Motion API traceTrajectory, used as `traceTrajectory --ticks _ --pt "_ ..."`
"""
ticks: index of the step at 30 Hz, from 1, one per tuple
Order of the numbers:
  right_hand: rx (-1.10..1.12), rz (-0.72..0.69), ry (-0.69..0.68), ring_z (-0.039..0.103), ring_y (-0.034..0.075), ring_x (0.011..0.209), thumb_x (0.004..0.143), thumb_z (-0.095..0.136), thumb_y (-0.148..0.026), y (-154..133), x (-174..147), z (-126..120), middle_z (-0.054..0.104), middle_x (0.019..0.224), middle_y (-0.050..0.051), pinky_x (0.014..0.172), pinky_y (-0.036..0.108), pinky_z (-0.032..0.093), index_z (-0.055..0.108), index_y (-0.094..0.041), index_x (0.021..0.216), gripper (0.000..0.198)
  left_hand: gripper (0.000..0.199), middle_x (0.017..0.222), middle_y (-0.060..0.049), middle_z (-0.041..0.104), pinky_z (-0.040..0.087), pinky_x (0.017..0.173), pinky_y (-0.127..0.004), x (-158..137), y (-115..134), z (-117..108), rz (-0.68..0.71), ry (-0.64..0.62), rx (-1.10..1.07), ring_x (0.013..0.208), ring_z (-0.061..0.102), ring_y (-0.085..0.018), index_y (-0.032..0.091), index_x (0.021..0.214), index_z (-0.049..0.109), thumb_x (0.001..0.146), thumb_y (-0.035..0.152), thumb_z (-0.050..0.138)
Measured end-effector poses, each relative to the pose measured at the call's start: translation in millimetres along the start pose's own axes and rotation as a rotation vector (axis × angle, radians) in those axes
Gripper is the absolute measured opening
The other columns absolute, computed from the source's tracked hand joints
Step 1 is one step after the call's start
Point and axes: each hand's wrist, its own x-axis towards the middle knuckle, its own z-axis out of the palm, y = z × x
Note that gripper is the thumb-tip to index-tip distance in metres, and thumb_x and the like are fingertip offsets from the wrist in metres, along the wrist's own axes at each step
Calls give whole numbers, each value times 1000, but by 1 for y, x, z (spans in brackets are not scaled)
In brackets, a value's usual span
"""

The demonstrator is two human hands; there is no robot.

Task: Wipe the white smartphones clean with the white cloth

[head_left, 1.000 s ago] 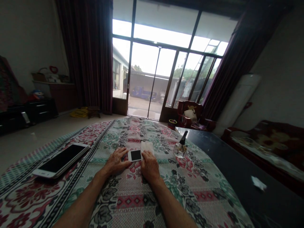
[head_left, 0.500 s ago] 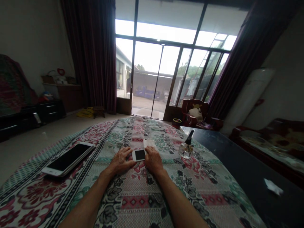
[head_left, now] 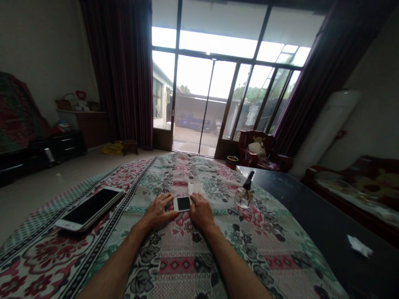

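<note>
From here, the left hand (head_left: 159, 210), fingers spread, and right hand (head_left: 202, 211), fingers curled, flank a small, white, rectangular, dark-screened device (head_left: 183, 204); I can't tell whether either grips it.

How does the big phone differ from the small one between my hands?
The large phone looks much bigger than the small phone. The large phone lies untouched; the small phone sits between the left hand and right hand. Both have white borders and dark screens.

We look through a single head-worn camera, close above the near part of the cloth-covered table (head_left: 181, 265), facing forward and down across its surface, over the far edge toward the glass doors (head_left: 193, 108) well beyond.
</note>
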Motion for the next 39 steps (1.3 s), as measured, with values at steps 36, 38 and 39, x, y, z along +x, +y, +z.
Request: traceTrajectory --ticks 36,38,39 --pt "86 -140 29 56 19 108 84 48 -11 -32 -15 0 68 111 5 98 30 36 67 -20 97 24 49 129 -11 59 34 109 -41 4 -10 -2 76 9 -166 124 49 -30 18 114 69 66 26 70" --pt "77 -148 10 54 20 112 86 49 -13 -36 -13 4 67 115 6 100 32 35 67 -21 102 25 47 128 -11 60 36 108 -41 4 -10 -3 95 15 -174 122 50 -30 19 112 70 65 24 69" --pt "74 -155 -3 53 20 114 86 49 -14 -38 -12 6 66 118 6 100 33 35 66 -21 104 26 45 126 -10 61 36 107 -41 4 -9 -3 112 17 -181 121 51 -30 19 110 71 66 23 69"
